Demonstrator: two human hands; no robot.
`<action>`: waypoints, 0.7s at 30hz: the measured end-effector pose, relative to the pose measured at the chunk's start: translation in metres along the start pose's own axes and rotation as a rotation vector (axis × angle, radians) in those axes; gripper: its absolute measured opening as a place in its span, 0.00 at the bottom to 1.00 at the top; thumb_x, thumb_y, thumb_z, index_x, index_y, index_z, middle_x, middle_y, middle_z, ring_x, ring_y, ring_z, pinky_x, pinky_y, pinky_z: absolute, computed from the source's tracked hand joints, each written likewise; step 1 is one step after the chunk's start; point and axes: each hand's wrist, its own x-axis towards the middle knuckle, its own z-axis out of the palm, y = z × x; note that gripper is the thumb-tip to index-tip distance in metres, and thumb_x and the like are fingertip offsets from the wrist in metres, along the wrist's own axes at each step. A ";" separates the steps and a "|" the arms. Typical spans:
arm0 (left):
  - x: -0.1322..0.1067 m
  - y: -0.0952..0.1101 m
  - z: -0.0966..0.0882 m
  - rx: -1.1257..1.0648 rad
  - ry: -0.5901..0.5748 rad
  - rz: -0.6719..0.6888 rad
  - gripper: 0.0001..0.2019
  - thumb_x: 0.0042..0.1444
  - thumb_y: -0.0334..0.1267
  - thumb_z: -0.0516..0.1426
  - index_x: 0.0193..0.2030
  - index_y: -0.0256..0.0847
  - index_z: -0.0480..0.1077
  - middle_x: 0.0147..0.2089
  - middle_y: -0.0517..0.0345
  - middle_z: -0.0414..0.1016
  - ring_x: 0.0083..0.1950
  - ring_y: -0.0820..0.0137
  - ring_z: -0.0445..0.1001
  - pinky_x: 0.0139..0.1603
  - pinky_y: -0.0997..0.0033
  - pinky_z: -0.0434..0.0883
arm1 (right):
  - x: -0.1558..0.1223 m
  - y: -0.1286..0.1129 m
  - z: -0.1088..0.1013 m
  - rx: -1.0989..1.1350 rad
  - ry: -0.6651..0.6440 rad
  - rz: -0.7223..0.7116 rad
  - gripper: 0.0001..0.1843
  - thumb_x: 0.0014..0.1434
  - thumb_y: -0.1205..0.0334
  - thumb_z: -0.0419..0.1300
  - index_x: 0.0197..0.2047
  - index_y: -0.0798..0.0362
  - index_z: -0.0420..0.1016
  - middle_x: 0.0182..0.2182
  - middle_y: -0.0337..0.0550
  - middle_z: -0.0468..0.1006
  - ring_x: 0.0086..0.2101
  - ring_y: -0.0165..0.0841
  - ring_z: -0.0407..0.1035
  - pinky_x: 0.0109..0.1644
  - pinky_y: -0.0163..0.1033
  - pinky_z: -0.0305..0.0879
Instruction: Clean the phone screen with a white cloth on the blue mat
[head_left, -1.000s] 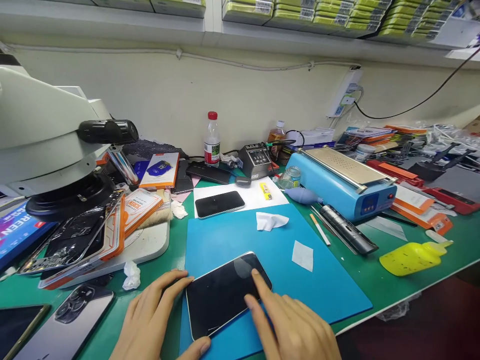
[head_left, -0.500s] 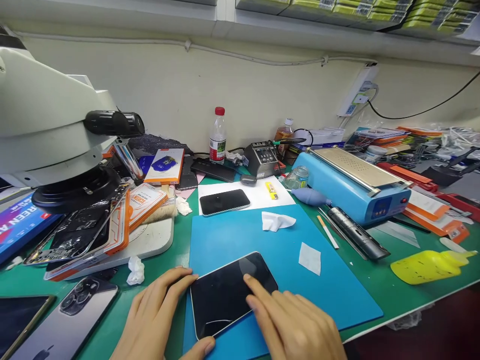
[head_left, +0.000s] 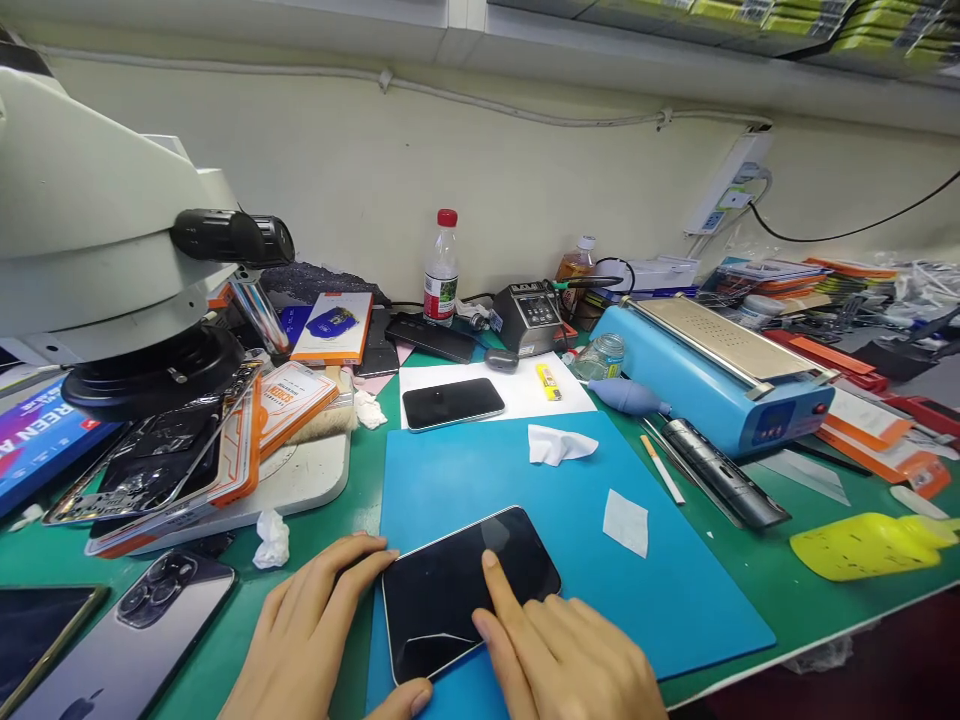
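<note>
A smartphone with a dark screen lies face up and slanted on the blue mat. Around its left end is my left hand, fingertips at the upper left corner and thumb by the lower left one, gripping it loosely. My right hand holds nothing; its index finger is stretched out with the tip on the screen. The thumb is by the phone's lower edge, and the other fingers are bent. A pale curved reflection shows near the bottom of the screen. Two white wipes, one crumpled and one flat, lie on the mat.
Behind the mat another dark phone rests on white paper. A microscope overhangs the left side, above boxes and phone parts. To the right are a blue heating machine, a cigarette, a black tool and a yellow bottle.
My right index fingertip has slid slightly left across the screen, and the right hand has shifted left with it. My left hand stays at the phone's left end. The camera view has tilted a little.
</note>
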 end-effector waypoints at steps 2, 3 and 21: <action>0.000 0.001 0.000 0.007 0.002 0.001 0.34 0.58 0.51 0.68 0.70 0.62 0.65 0.70 0.58 0.76 0.68 0.48 0.77 0.62 0.46 0.78 | 0.003 0.001 0.000 0.019 -0.018 0.016 0.18 0.80 0.64 0.53 0.61 0.59 0.81 0.25 0.36 0.77 0.25 0.27 0.70 0.32 0.41 0.59; 0.001 0.001 0.000 0.012 0.001 0.002 0.34 0.58 0.51 0.68 0.70 0.62 0.65 0.70 0.58 0.76 0.68 0.48 0.77 0.62 0.45 0.78 | 0.004 0.002 0.000 0.020 -0.014 0.043 0.18 0.80 0.63 0.53 0.60 0.57 0.82 0.25 0.36 0.77 0.25 0.27 0.70 0.32 0.40 0.59; 0.002 0.004 -0.004 0.001 -0.019 -0.016 0.32 0.58 0.48 0.68 0.69 0.57 0.69 0.70 0.53 0.76 0.69 0.48 0.77 0.64 0.47 0.78 | 0.011 0.008 0.001 0.006 -0.042 0.070 0.17 0.80 0.61 0.53 0.59 0.51 0.82 0.31 0.40 0.73 0.31 0.31 0.66 0.37 0.41 0.58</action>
